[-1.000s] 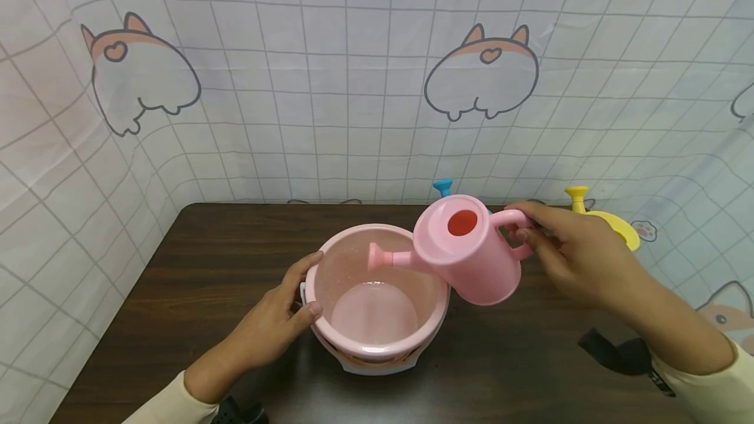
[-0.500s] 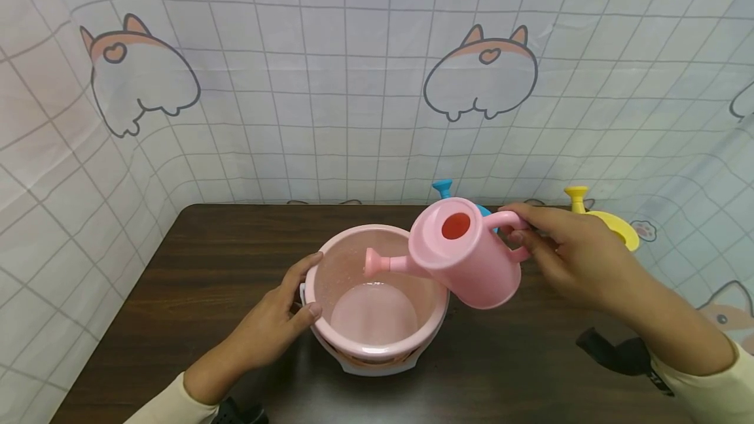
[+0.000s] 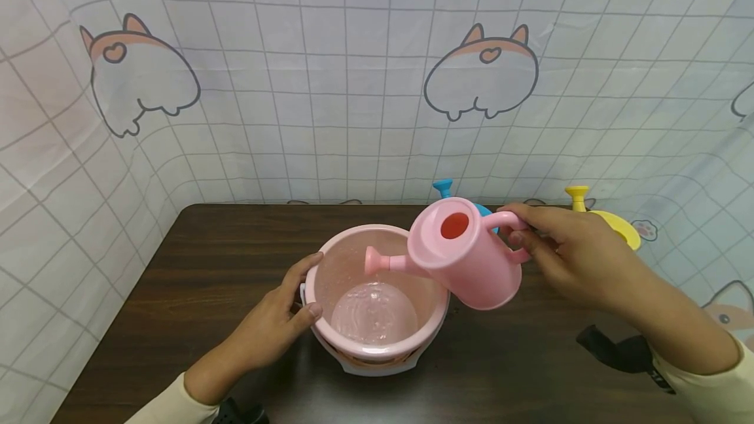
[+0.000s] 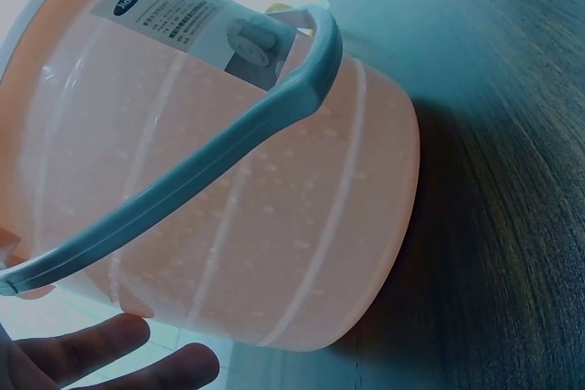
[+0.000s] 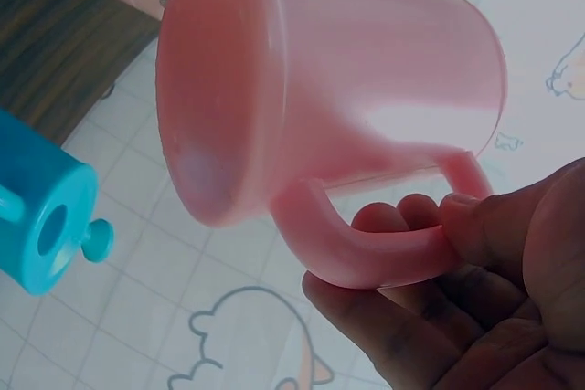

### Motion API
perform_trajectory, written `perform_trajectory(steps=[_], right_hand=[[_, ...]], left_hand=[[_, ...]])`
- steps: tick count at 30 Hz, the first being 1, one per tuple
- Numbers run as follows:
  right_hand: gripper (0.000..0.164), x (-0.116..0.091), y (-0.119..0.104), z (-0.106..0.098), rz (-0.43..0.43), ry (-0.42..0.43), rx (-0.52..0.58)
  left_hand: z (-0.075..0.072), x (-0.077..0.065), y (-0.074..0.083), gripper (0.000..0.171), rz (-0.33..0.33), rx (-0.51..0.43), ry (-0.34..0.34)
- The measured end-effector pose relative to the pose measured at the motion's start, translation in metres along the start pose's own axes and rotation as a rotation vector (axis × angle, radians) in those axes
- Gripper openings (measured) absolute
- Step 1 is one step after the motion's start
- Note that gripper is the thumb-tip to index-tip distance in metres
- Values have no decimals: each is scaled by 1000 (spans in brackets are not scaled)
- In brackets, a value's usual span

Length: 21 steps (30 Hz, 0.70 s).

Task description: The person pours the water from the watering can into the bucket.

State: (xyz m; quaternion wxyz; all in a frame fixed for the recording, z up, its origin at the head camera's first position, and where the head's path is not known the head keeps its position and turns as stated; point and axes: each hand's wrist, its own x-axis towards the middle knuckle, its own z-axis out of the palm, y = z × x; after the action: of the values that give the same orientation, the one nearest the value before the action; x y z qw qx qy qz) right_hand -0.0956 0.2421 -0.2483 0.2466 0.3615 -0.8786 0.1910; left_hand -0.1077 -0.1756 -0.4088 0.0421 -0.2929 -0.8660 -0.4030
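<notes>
My right hand (image 3: 580, 257) grips the handle of a pink watering can (image 3: 471, 267). Tilted to the left, the can hangs with its spout rose (image 3: 375, 260) over the mouth of a pink bucket (image 3: 377, 349). Ripples and bubbles show on the water (image 3: 374, 316) at the bucket's bottom. At the bucket's left rim, my left hand (image 3: 268, 322) holds on with its thumb and fingers. A grey-blue bail handle (image 4: 210, 162) hangs down the bucket's side in the left wrist view, and two fingertips (image 4: 174, 367) extend below it.
A blue watering can (image 5: 55, 216) stands behind the pink one, mostly hidden in the head view. At the back right is a yellow watering can (image 3: 615, 228), partly behind my right hand. The dark wooden table (image 3: 230, 247) ends against a grid-patterned curtain (image 3: 365, 116).
The pink watering can has tipped slightly further, its rose moving a little left. The water in the bucket was calm before and now ripples. My left hand has stayed at the rim.
</notes>
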Motion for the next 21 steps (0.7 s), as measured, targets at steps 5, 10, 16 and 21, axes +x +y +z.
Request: perform_trajectory(steps=[5, 10, 16, 21], right_hand=[[49, 0, 0, 0, -17, 7, 15], [48, 1, 0, 0, -38, 8, 38], [49, 2, 0, -1, -15, -7, 28], [50, 2, 0, -2, -13, -20, 33]], left_hand=[[0, 0, 1, 71, -5, 1, 1], [0, 0, 1, 71, -7, -1, 2], [1, 0, 0, 71, -2, -1, 4], [1, 0, 0, 71, -1, -1, 5]])
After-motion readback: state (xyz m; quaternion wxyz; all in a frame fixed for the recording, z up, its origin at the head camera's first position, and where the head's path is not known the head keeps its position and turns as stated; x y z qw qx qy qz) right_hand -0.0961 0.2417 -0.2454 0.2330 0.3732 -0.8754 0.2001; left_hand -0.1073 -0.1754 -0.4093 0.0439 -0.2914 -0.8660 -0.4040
